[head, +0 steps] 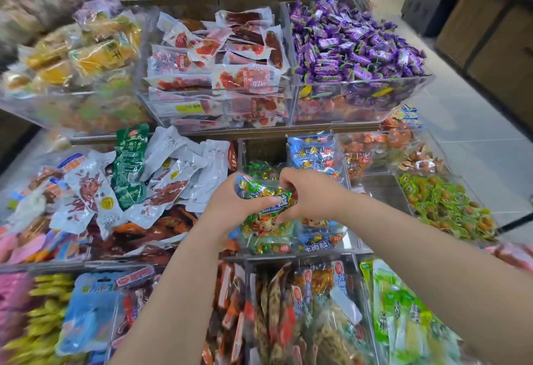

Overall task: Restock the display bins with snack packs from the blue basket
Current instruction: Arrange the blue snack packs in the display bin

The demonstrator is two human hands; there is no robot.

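A green snack pack (266,196) with gold sweets inside is gripped from the left by my left hand (230,203). My right hand (305,194) pinches its top right edge. Both hands hover over a clear display bin (245,151) in the middle tier. Below them in that bin lie more green packs (268,235), with blue packs (314,154) beside them. The blue basket is not in view.
Clear bins surround it: white and green pouches (161,174) to the left, red sausage packs (219,67) and purple candies (354,44) above, green cups (444,203) to the right, bagged snacks (291,315) below. A tiled aisle (473,122) runs on the right.
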